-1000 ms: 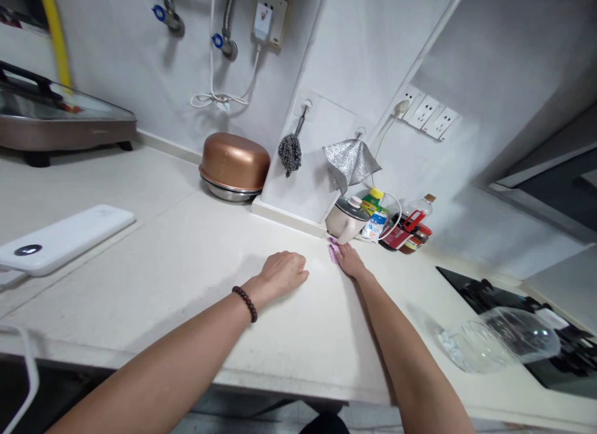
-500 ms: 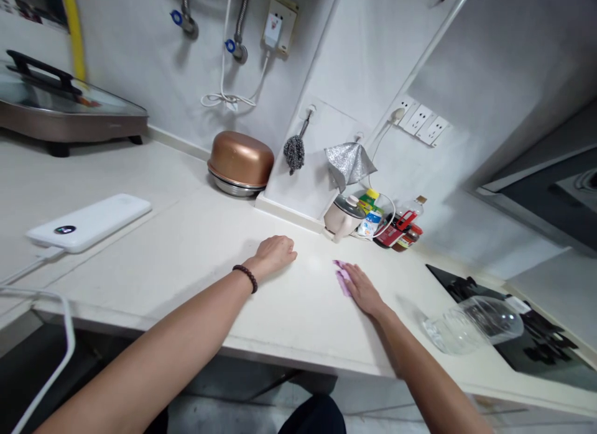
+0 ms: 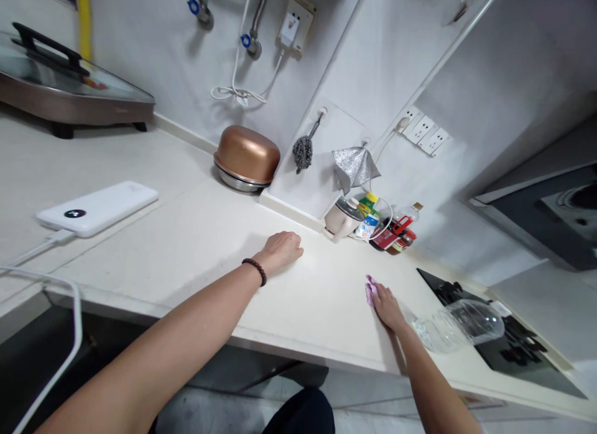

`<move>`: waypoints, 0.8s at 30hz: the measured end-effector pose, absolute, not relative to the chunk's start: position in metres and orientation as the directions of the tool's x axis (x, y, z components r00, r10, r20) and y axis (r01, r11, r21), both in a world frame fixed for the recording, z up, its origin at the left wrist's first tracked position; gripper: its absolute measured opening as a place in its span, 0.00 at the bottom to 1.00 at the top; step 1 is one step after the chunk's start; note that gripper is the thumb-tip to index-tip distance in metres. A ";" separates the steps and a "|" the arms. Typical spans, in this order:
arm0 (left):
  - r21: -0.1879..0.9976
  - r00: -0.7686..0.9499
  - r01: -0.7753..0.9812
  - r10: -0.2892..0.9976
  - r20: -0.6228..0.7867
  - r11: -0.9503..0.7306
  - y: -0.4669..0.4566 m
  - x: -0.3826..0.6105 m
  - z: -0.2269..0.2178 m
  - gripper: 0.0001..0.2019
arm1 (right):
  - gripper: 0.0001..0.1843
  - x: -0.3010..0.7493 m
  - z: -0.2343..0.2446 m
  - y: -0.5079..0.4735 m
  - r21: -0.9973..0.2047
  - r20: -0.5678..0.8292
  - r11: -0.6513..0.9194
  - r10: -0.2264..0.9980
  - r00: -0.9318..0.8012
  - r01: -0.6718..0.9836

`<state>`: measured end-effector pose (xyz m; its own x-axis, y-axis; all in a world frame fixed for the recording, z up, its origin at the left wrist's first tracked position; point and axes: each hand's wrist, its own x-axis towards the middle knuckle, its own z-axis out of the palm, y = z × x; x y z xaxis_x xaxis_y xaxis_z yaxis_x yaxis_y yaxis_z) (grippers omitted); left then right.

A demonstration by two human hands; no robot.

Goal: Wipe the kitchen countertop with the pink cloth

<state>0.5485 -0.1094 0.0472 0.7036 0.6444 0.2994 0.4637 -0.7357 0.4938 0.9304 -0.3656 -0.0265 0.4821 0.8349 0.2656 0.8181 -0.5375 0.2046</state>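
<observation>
Soft, light cloth pinned under flat right hand, desk's five o'clock; probably best bunched at its middle. Left hand curled, empty.

The left forearm and the right forearm come up from the bottom edge of the frame, both bare along all the length that shows. At the wrist behind the left hand, just left of centre, sits a bracelet of small round beads, dark reddish-brown, strung in one close row. The right hand, right of centre, is bare too. At bottom centre shows a dark, near-black garment.
</observation>
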 end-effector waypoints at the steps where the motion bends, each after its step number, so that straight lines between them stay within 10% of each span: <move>1: 0.495 0.706 0.463 0.644 0.295 -0.735 -0.110 0.549 0.048 0.09 | 0.33 0.915 -0.026 -0.358 0.189 0.247 -0.523 0.844 0.475 0.831; 16: 0.478 0.653 0.547 0.708 0.270 -0.687 -0.100 0.542 0.047 0.10 | 0.33 0.622 -0.006 -0.264 -0.173 0.182 0.150 0.976 -0.118 0.973; 24: 0.527 0.647 0.532 0.720 0.253 -0.663 -0.097 0.539 0.043 0.09 | 0.32 0.700 -0.003 -0.358 -0.122 0.131 -0.021 0.991 0.037 0.992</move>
<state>0.5387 -0.0966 0.0429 0.6469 0.7196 0.2526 0.5319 -0.6631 0.5267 0.6996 -0.3583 -0.0034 0.0372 0.9907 0.1305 0.9923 -0.0212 -0.1224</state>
